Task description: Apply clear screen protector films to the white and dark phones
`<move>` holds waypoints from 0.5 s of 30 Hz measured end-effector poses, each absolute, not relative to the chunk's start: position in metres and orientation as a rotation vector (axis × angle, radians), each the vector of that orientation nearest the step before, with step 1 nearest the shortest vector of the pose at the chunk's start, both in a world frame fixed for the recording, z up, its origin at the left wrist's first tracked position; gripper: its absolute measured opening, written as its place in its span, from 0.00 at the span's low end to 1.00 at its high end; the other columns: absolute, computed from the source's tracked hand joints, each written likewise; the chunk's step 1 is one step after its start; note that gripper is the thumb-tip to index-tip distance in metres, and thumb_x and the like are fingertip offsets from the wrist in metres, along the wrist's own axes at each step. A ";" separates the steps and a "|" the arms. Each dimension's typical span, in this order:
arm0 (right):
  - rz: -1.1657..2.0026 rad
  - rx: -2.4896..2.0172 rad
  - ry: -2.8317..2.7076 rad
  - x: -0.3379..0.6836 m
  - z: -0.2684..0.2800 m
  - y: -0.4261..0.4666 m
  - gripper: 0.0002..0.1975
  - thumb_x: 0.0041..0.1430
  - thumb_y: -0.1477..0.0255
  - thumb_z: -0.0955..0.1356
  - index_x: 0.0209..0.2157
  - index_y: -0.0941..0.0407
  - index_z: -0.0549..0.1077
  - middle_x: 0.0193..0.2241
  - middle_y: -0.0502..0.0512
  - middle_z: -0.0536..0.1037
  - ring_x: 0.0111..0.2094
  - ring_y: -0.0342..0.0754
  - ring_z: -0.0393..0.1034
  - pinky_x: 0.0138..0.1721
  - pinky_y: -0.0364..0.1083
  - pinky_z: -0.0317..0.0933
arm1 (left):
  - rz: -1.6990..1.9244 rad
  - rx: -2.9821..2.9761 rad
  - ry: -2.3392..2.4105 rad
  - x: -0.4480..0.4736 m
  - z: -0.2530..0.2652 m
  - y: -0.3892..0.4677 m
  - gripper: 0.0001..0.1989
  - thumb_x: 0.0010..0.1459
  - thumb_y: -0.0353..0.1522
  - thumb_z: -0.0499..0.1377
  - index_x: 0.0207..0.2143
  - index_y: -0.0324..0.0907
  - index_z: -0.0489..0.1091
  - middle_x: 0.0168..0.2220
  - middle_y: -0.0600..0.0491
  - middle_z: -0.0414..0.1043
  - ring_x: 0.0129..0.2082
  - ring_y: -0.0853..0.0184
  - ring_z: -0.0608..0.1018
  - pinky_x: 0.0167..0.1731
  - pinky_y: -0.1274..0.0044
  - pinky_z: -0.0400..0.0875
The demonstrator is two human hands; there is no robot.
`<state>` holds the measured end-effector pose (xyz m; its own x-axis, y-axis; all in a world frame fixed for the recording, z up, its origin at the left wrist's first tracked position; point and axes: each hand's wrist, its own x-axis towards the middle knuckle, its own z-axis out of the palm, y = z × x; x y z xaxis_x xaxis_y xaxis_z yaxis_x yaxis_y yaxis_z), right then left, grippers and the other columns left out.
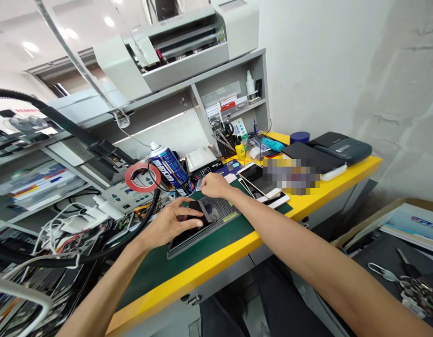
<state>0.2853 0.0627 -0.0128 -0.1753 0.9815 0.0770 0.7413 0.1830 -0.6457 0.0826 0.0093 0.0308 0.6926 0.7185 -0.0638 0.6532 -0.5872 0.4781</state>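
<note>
My left hand (170, 222) reaches over a black, flat phone-like panel (196, 206), its thumb and fingers gripping the panel. The panel lies at the left part of a grey perforated mat (223, 211), with a grey strip and a clear, shiny piece beside it. My right hand (215, 186) is closed just above the far edge of the mat; its fingertips are turned away, and whatever they hold is hidden. Close to that hand stand a blue spray can (170, 167) and a black box (205, 169).
A roll of red tape (142, 177) leans by the can. White-framed tablets (260, 180) lie to the right on the yellow-edged bench (328, 192). A black hose (146, 224) curves over stacked parts at left. Shelves and a large white machine (188, 49) rise behind.
</note>
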 end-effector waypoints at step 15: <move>0.740 -1.573 -1.884 0.286 -0.009 0.058 0.15 0.64 0.66 0.68 0.50 0.56 0.71 0.50 0.57 0.73 0.46 0.52 0.72 0.44 0.52 0.69 | 0.388 2.471 1.211 0.065 0.034 -0.014 0.18 0.59 0.49 0.58 0.47 0.54 0.76 0.61 0.51 0.58 0.44 0.60 0.75 0.37 0.73 0.74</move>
<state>0.2860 0.0583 -0.0086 -0.1456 0.9864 0.0760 0.6712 0.1549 -0.7249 0.0653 -0.0143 0.0340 0.5948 0.7993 0.0859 0.7002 -0.5676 0.4331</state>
